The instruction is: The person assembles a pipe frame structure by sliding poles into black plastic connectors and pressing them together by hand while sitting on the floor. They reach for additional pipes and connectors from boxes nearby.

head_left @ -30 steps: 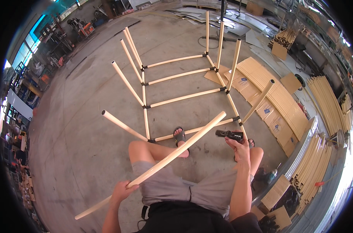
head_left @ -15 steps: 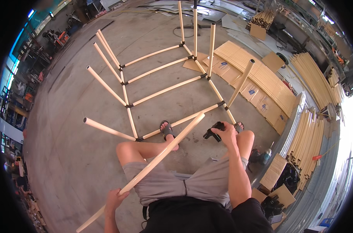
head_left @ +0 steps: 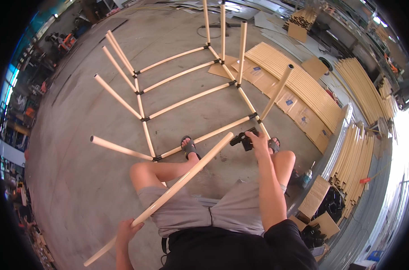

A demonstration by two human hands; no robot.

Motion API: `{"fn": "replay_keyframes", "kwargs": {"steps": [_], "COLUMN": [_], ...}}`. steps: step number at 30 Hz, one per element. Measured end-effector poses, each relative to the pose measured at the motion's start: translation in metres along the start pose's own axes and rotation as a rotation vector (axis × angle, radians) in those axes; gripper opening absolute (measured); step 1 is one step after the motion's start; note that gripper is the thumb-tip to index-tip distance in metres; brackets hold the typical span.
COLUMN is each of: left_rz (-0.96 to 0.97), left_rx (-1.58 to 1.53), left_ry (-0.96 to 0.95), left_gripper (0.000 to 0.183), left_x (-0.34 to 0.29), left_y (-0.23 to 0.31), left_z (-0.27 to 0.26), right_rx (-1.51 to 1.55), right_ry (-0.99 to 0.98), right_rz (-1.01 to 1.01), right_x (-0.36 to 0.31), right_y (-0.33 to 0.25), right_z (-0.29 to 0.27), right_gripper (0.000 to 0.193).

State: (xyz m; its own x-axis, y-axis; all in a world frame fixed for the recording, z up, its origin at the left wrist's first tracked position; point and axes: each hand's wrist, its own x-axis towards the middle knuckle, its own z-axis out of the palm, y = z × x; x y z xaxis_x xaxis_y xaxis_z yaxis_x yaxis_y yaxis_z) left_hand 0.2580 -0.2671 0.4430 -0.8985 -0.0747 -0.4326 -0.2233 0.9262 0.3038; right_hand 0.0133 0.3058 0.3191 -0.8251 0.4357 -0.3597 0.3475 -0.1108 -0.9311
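Observation:
My left hand [head_left: 129, 230] is closed round a long cream pipe [head_left: 182, 181], gripping it toward its lower end. The pipe slants up across my left thigh, its upper end close to my right hand. Between the fingers of my right hand [head_left: 258, 143] is a black pipe joint [head_left: 246, 139], held just right of the pipe's end and apart from it, as far as I can see. Beyond my feet stands a frame of cream pipes [head_left: 193, 102] on the floor, with black joints [head_left: 145, 119] at its corners and several pipes rising from both sides.
To the right, rows of cream pipes [head_left: 294, 78] lie on flattened cardboard. More pipes [head_left: 352, 157] are stacked along metal rails. Near my right knee are a drill [head_left: 307, 177] and cardboard boxes [head_left: 314, 197] with black joints [head_left: 331, 204]. Sheet material lies at the back.
My right hand has brought the black joint left, closer to the pipe's upper end, and turned it. The left hand still holds the pipe. The whole view has shifted slightly.

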Motion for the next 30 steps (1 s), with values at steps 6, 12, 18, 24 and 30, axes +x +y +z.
{"fn": "replay_keyframes", "kwargs": {"steps": [6,12,18,24,30], "left_rz": [-0.016,0.001,-0.005,-0.104,0.011], "left_rx": [-0.002,0.034,0.12,0.221,0.316], "left_ry": [-0.008,0.019,0.067,0.172,0.393], "left_gripper": [0.047,0.045,0.046,0.04,0.032], "left_x": [0.001,0.002,-0.001,-0.009,-0.011], "left_y": [0.0,0.005,0.009,0.009,-0.02], "left_z": [-0.002,-0.007,-0.005,-0.008,-0.027], "right_rx": [0.023,-0.123,-0.295,-0.394,0.011], "right_ry": [-0.024,-0.091,-0.086,-0.156,-0.335], "right_rz": [0.067,-0.005,-0.115,-0.113,-0.167], "right_x": [-0.013,-0.022,-0.025,-0.028,-0.034], "right_y": [0.002,-0.008,-0.015,-0.026,-0.033], "right_z": [0.024,0.03,0.027,0.022,0.021], "right_gripper": [0.023,0.029,0.039,0.04,0.037]}}
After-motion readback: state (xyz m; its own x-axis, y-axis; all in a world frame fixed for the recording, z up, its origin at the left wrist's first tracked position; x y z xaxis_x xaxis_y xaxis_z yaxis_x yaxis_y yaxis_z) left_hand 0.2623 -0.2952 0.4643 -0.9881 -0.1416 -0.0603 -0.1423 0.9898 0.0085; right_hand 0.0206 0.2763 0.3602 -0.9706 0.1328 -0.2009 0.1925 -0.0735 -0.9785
